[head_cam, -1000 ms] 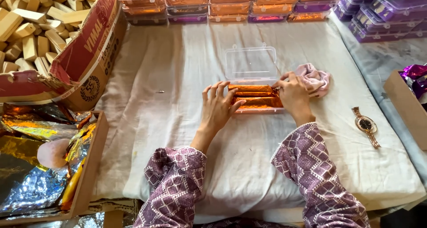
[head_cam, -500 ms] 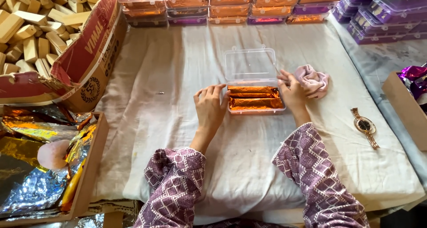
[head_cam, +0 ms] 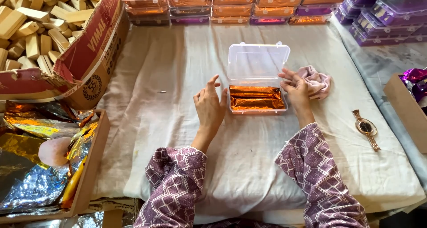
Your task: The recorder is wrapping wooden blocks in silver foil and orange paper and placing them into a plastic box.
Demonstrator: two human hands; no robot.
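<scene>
A clear plastic box (head_cam: 257, 92) sits near the middle of the table (head_cam: 147, 121), which is covered with a pale cloth; its hinged lid (head_cam: 258, 61) is open and tipped back toward the far edge. Inside lie bars wrapped in shiny orange foil (head_cam: 255, 98), filling the tray side by side. The left hand (head_cam: 210, 104) rests on the cloth just beside the box's left end, fingers spread and slightly lifted, thumb close to the box wall, holding nothing. The right hand (head_cam: 297, 88) is at the box's right end, fingers loosely apart and empty, near the lid's lower right corner; whether it touches the box I cannot tell. Just behind that hand lies a crumpled pink cloth (head_cam: 316, 80). Toward the right edge of the table a wristwatch (head_cam: 366, 128) lies flat, well apart from the box. Along the far edge stand rows of closed plastic boxes (head_cam: 231, 3) stacked in orange and purple, with more purple ones at the far right corner. At the left edge a cardboard carton (head_cam: 84, 63) holds plain wooden blocks (head_cam: 31, 23), and nearer the front left corner a tray of gold and silver foil sheets (head_cam: 40, 166) sits off the table.
</scene>
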